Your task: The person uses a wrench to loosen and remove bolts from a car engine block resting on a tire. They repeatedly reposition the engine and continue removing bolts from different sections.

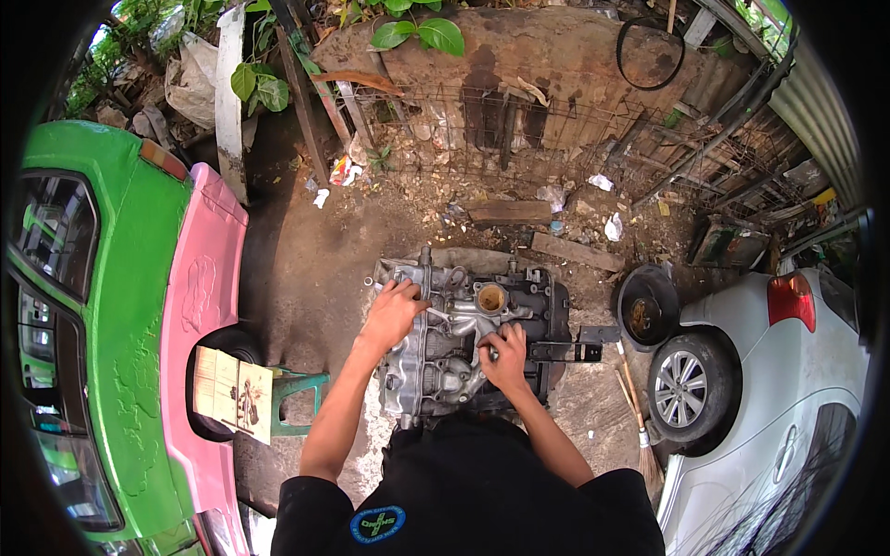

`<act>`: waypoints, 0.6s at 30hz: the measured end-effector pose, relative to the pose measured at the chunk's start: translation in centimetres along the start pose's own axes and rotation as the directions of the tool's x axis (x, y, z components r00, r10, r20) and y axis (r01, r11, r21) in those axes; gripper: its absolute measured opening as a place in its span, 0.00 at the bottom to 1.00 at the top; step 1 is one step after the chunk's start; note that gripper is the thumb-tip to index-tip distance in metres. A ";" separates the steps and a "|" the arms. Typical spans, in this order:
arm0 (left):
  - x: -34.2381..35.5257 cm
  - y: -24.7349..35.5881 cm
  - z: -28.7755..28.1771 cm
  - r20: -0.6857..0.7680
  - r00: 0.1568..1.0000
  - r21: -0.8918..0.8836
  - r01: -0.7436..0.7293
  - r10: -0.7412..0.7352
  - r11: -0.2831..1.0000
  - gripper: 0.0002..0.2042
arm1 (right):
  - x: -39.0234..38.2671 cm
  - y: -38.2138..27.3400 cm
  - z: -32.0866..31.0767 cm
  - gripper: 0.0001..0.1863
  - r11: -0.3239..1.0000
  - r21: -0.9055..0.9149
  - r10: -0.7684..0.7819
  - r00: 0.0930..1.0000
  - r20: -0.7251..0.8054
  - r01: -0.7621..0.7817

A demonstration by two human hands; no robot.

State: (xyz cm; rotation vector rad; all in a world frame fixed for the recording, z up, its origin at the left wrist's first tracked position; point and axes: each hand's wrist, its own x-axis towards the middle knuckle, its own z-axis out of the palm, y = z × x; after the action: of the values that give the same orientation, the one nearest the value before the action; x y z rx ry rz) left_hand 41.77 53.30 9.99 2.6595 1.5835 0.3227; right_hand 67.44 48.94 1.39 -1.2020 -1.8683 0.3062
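Observation:
A greasy metal engine (450, 347) stands on the ground right in front of me. Its round opening (491, 297) with a brownish inside faces up near the middle. My left hand (394, 313) rests on the engine's left upper edge, fingers apart and bent over the metal. Closed fingers of my right hand (503, 356) are on the engine's middle, just below the round opening. A small dark, round-ended metal bit shows between them, but its kind is hidden by the fingers.
A green and pink vehicle (139, 296) stands at the left, beside a green stool (298, 403) and a stained cardboard sheet (232, 394). At the right are a silver car (788, 371), a black basin (649, 308) and a broom (646, 454). Wooden planks (510, 212) lie beyond the engine.

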 end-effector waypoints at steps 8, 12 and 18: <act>-4.4 5.3 -0.7 -0.130 0.892 -0.256 0.391 -0.433 0.884 0.11 | 0.2 -0.1 -0.1 0.02 1.000 0.024 -0.001 1.000 -0.010 0.001; -7.0 8.5 2.8 -0.056 0.822 -0.366 0.511 -0.567 0.777 0.10 | 0.2 -0.1 -0.2 0.03 1.000 0.020 -0.005 1.000 -0.005 0.005; -7.6 9.8 6.0 -0.120 0.744 -0.440 0.553 -0.657 0.707 0.11 | 0.2 -0.1 -0.2 0.03 0.999 0.042 -0.002 1.000 -0.003 0.002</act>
State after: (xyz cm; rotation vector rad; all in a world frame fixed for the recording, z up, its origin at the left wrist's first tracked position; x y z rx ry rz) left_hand 47.89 42.39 4.17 1.7184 2.1059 0.8740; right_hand 67.47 49.02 1.67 -1.1720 -1.8515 0.3403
